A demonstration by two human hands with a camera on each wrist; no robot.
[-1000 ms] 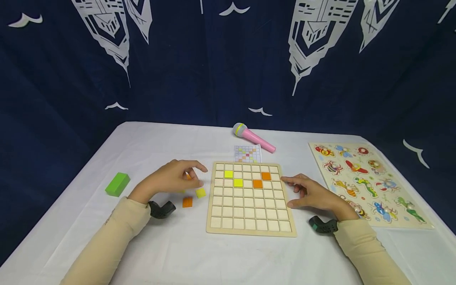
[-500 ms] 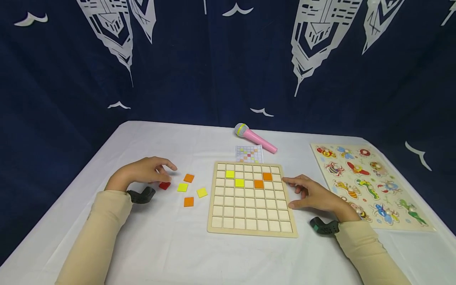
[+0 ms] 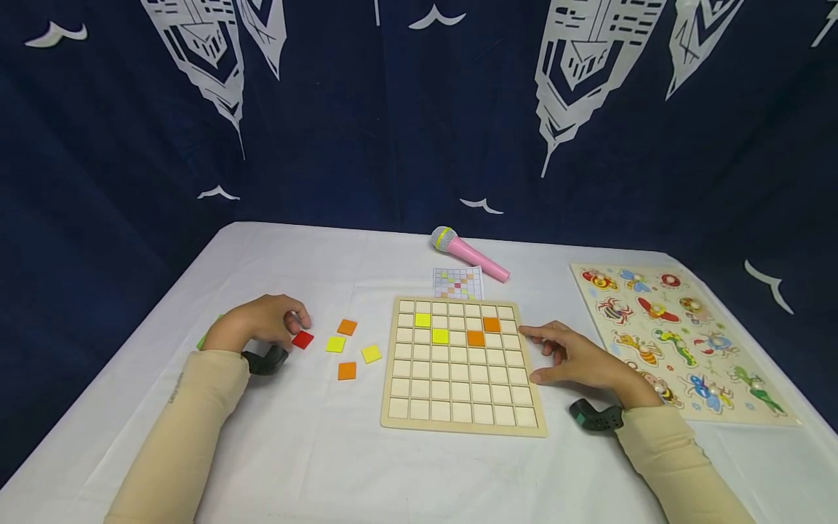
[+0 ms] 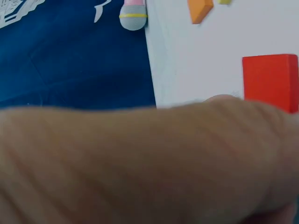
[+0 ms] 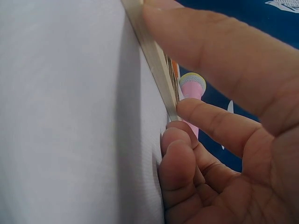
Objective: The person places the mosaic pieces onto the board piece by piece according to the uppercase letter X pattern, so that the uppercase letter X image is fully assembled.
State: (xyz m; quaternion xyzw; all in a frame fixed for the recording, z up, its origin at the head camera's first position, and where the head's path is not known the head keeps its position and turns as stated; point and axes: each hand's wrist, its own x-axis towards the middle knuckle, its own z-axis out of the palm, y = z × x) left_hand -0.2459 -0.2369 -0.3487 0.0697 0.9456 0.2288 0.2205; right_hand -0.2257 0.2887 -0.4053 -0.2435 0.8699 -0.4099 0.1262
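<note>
Beside a red square tile (image 3: 302, 340), my left hand (image 3: 258, 320) hovers low with its fingers bent and fingertips right at the tile's left edge. The left wrist view shows the red tile (image 4: 268, 81) just past the blurred hand. A wooden grid board (image 3: 463, 426) bears two yellow and two orange tiles in its upper rows. My right hand (image 3: 572, 356) rests at the board's right edge, thumb and index finger touching the rim, other fingers loosely bent. Between board and left hand lie orange tiles (image 3: 346, 371) and yellow tiles (image 3: 371, 354).
A small printed pattern card (image 3: 457, 282) lies behind the board, with a pink microphone (image 3: 468, 253) beyond it. An insect picture board (image 3: 681, 338) lies at the right. A green block (image 3: 201, 342) is mostly hidden behind the left wrist.
My left hand has moved left from beside the board, past the loose tiles, to the red tile, and then slightly back, showing more of it. The right hand stays at the board's edge.
</note>
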